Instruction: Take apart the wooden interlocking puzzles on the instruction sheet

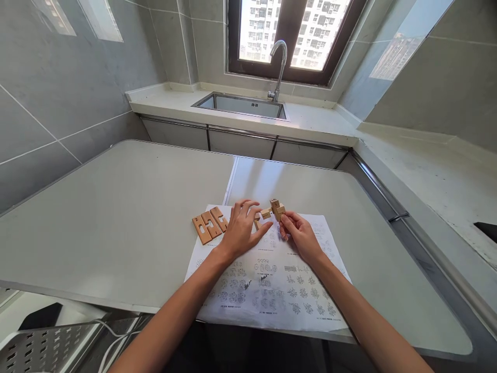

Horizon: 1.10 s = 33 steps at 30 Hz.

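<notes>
My right hand (pixel 298 235) pinches the joined wooden puzzle pieces (pixel 272 211) just above the instruction sheet (pixel 272 290) on the counter (pixel 116 217). My left hand (pixel 243 228) is open, fingers touching them; three loose pieces (pixel 209 224) lie beside it.

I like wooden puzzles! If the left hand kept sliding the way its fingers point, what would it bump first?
Probably the small notched wooden puzzle cluster that the right hand holds; the left hand already seems nearly touching it, though depth is unclear.

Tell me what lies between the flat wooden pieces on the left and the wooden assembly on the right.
The left hand lies between the flat wooden pieces and the wooden assembly, resting on the printed sheet; the head view shows it.
</notes>
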Tool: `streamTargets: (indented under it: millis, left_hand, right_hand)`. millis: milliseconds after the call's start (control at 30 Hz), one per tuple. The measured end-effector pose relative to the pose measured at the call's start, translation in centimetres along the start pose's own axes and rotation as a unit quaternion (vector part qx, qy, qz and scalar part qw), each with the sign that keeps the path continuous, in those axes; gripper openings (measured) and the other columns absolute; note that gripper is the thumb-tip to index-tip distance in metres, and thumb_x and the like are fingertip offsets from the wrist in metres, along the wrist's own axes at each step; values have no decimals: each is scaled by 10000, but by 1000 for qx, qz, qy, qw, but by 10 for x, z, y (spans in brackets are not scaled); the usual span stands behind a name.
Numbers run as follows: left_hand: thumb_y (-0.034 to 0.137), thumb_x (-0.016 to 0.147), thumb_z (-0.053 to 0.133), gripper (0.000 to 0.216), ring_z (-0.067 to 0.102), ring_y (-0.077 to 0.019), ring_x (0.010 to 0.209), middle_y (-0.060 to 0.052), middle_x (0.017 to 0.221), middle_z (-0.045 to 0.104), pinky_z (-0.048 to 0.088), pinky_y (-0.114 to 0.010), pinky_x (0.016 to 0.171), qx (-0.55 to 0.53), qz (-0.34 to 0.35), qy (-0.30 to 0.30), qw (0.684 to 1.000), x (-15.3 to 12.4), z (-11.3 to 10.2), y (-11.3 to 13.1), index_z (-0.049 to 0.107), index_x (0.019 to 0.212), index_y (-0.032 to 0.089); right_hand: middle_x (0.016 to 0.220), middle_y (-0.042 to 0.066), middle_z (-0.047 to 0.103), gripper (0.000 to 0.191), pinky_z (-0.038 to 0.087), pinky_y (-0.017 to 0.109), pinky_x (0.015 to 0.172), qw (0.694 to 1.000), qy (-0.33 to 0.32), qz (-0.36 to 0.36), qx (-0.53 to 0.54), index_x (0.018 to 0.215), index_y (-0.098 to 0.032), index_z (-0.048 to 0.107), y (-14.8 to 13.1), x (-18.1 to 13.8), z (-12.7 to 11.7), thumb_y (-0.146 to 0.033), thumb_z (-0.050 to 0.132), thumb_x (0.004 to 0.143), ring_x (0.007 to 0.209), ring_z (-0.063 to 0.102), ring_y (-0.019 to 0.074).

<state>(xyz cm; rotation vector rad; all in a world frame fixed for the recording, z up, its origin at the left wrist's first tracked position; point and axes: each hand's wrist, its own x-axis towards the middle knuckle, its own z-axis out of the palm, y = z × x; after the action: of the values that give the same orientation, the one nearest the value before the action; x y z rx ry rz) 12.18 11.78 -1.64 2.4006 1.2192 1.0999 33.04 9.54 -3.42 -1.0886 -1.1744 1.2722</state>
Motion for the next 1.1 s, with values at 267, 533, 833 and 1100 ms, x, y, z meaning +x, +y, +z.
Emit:
streamTargets:
  millis: [267,533,833,1100]
  left_hand:
    - [327,1056,530,193,567,-275,1200,-99,1140,706,472,-463,1067,-62,-1,5,998,1,1,4,668,1000,203]
    - [363,1047,551,199,587,-260,1074,-80,1012,698,496,-409,964,-88,-35,0,995,2,2,2,659,1003,202]
    - [383,1009,623,183,601,-269,1087,-66,997,740,494,-426,974,-77,-38,30,996,2,0,3,703,991,219]
    - [376,994,646,171,608,-282,1095,-65,998,760,484,-445,975,-52,-49,33,997,0,2,2,720,983,223]
  right_hand:
    - [694,-39,583,390,409,292,586,1000,-15,5,-7,990,-207,654,-3,0,1,-587,713,923,545,477,116]
    - [720,-29,592,404,414,298,612,998,-54,15,-16,1038,-209,664,-2,-1,0,-602,681,946,572,485,131]
    - [700,-33,582,384,409,303,619,998,-37,-8,-45,1034,-221,663,-2,-1,2,-596,680,950,570,488,136]
    - [614,-32,569,443,392,308,581,991,1,-45,-125,1104,-214,671,5,-3,8,-630,653,952,554,484,157]
